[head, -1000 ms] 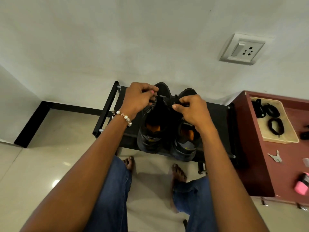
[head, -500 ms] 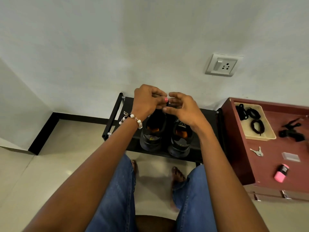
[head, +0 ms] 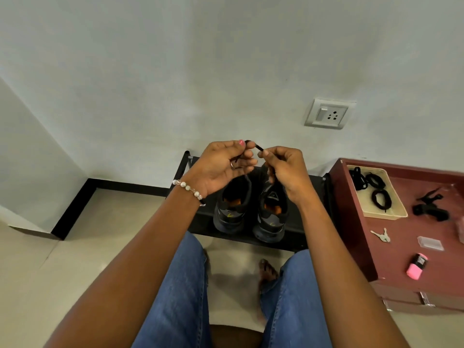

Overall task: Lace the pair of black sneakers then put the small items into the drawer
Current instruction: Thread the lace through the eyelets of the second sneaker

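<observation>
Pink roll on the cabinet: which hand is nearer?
Right. The right hand is raised over the sneakers, on the side toward the pink roll; the left hand is beside it, farther away.

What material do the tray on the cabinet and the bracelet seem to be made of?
The tray: probably plastic, cream, smooth matte walls with a moulded rim. The bracelet on the left wrist: round whitish beads, glossy, perhaps pearl-like plastic or stone; the picture cannot settle which.

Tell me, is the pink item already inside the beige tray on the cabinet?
No, the pink item lies on the bare red cabinet top, well apart from the beige tray.
</observation>
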A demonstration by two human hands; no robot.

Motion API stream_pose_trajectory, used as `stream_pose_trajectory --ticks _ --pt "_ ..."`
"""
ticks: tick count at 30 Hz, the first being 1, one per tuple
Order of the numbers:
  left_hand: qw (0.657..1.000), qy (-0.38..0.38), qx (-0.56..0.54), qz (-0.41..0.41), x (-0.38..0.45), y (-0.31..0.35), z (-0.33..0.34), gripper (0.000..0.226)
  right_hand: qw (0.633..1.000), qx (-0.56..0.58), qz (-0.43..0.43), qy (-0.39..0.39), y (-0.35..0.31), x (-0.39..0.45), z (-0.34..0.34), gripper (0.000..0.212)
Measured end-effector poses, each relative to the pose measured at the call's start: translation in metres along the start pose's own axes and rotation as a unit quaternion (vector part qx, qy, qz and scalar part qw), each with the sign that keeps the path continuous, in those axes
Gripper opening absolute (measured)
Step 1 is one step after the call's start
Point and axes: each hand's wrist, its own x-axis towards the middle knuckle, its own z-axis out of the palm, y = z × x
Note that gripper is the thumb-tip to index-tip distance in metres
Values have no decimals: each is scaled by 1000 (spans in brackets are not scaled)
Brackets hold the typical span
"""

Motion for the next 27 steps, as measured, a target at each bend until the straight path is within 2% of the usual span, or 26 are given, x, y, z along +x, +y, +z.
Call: stream_pose_trajectory --ticks 2,4,6,8,9,11,13,15,18,21,23,25,27 --pt "993 5 -121 -4 -1 2 5 19 996 -66 -24 -51 1 -6 3 18" --pt "985 14 -172 16 1 2 8 18 979 -152 -62 -124 -1 -15 3 14" --pt "990 43 -128 50 4 -1 9 18 943 -245 -91 -206 -7 -23 2 14" --pt "992 85 3 90 8 -7 6 21 907 -315 -108 -258 -18 -27 -3 14" --pt "986 94 81 108 8 -10 4 23 902 -324 -118 -261 -25 -28 -7 13" --pt "973 74 185 119 7 -14 4 24 915 -302 -146 -224 -40 -23 -19 11" --pt "977 13 195 90 2 -19 6 25 936 -257 -168 -170 -51 -10 -31 9" --pt "988 -44 136 51 -6 -19 10 26 955 -196 -176 -133 -56 6 -37 3" --pt "996 -86 4 30 -13 -15 14 27 976 -123 -154 -97 -41 24 -33 3" --pt "990 -72 -118 36 -11 -9 19 27 979 -125 -110 -115 -9 20 -22 17" --pt "987 -27 -142 66 -4 -6 19 26 969 -149 -85 -176 3 4 -16 21" --pt "993 30 -52 102 6 -4 16 27 947 -191 -83 -244 5 -11 -11 18" --pt "980 73 128 132 14 -7 10 30 937 -210 -103 -258 -3 -16 -11 17"
